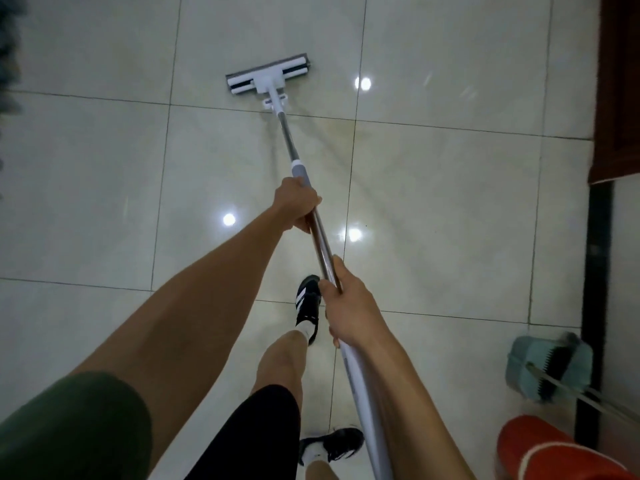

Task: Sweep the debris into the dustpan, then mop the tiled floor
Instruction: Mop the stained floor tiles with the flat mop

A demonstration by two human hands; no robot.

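Note:
A flat white mop head [269,75] with a grey pad lies on the glossy beige tiled floor [104,188] ahead of me. Its metal pole [290,143] slants back toward my body. My left hand [296,204] grips the pole just below its grey collar. Lower down, my right hand [346,306] grips the pole where the metal meets the white handle section. A teal dustpan [550,370] with a dark brush in it stands at the right by the wall. No debris shows on the tiles.
A dark wooden door or cabinet [620,91] fills the upper right, above a black strip [595,306] along the wall. A red object [540,452] sits at the bottom right. My feet in black shoes [308,303] stand under the pole. Something dark and fuzzy [8,46] edges the upper left.

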